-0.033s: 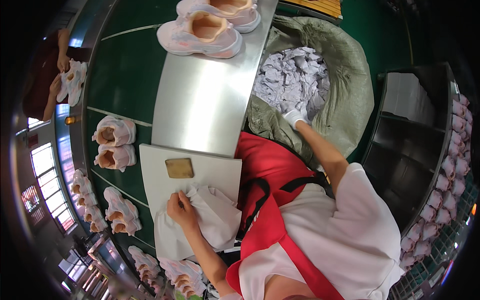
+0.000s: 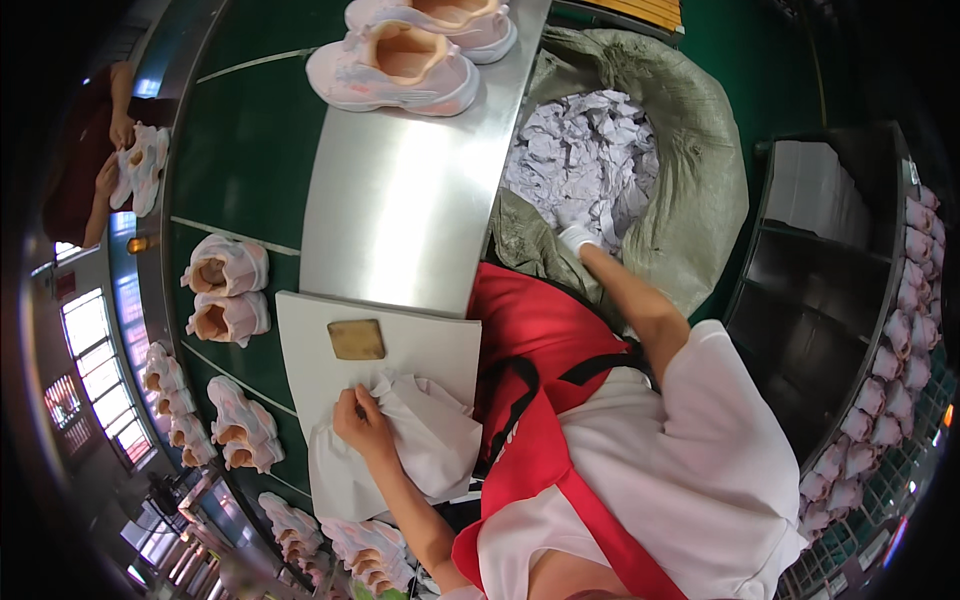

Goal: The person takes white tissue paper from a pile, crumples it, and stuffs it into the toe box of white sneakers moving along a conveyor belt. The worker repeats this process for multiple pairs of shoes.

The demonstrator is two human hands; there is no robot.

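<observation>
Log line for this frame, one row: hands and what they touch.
left hand: pressing white tissue paper on white board | right hand: reaching into sack of crumpled paper

You see a bright, evenly lit scene, with the light coming from above. The steel table (image 2: 400,190) gives a soft white glare along its middle, and the windows (image 2: 95,340) at the left edge are overexposed. Shadows are weak; only the dark shelf (image 2: 820,290) on the right stays dim. The fisheye lens bends the straight edges strongly, and a black rim closes the corners. Near the rim the shoes (image 2: 905,330) become small and blurred, while the centre is sharp.
</observation>
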